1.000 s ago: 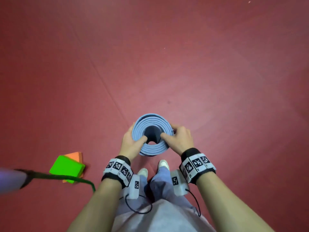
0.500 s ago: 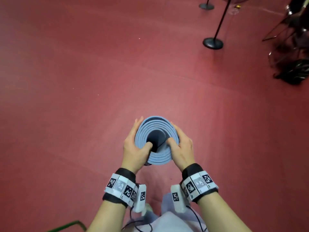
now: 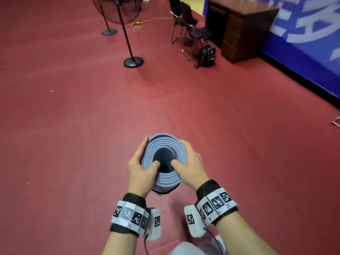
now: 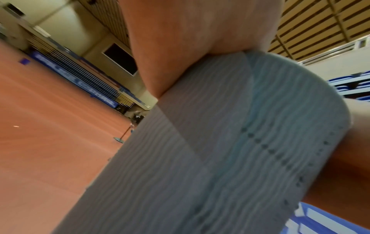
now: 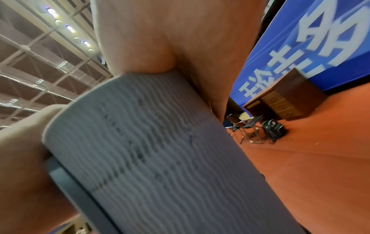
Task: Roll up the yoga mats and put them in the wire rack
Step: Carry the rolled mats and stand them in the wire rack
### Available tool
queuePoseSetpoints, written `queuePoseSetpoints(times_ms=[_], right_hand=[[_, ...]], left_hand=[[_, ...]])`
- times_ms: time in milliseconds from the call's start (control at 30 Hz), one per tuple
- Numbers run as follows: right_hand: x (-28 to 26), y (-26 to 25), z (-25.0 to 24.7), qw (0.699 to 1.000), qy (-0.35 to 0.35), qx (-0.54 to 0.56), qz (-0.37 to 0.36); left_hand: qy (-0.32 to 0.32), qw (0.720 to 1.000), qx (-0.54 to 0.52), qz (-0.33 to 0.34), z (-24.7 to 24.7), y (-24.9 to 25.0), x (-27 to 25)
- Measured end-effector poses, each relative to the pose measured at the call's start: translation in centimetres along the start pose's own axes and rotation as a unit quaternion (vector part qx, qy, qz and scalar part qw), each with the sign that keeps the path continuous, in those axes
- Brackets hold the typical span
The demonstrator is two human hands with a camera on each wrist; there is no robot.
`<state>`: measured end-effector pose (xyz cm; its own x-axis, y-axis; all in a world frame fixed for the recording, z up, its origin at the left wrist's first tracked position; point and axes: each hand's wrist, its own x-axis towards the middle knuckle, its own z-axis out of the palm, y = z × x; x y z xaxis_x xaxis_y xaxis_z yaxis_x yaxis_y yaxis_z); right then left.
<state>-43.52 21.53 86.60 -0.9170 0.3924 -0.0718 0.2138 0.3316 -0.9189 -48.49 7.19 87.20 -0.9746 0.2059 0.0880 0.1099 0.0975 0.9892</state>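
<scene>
Both hands clasp the rolled blue yoga mat [image 3: 163, 159] upright over the red floor [image 3: 73, 126]: left hand [image 3: 141, 170] and right hand [image 3: 189, 166] on opposite sides, thumbs hooked into its hollow core.

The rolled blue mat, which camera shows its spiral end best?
The head view: the rolled mat shows its coiled layers and hollow core, with both thumbs hooked in. The left wrist and right wrist views show only its ribbed outer side, close and blurred.

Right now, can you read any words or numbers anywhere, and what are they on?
Blue wall banner: big white Chinese characters, tilted and blurred; not surely readable.
Wrist bands: black-and-white code squares; tiny marks beneath, too small to read.
Rolled mat: no words.
</scene>
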Motion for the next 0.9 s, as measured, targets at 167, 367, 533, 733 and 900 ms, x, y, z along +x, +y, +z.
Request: queuePoseSetpoints(times_ms=[167,367,533,733,900], right_hand=[[0.6,3.5,-9.1,0.996,0.082,0.006,0.026],[0.3,7.6,-19.7,0.985,0.167,-0.002,0.050],[-1.1,10.9,-26.9,0.965,0.249,0.002,0.078],[-2.0,15.0,-32.9,0.932,0.339,0.007,0.125],[-1.7,18.0,-37.1,0.899,0.413,0.018,0.144]], left_hand=[[-0.073,0.997,-0.002,0.000,9.9,0.9,1.0],[-0.163,0.987,-0.011,0.013,21.8,2.2,1.1],[-0.239,0.971,-0.016,0.008,30.4,3.0,0.4],[-0.335,0.942,-0.013,0.009,38.9,4.3,0.0],[-0.413,0.910,-0.010,0.012,45.8,4.2,1.2]])
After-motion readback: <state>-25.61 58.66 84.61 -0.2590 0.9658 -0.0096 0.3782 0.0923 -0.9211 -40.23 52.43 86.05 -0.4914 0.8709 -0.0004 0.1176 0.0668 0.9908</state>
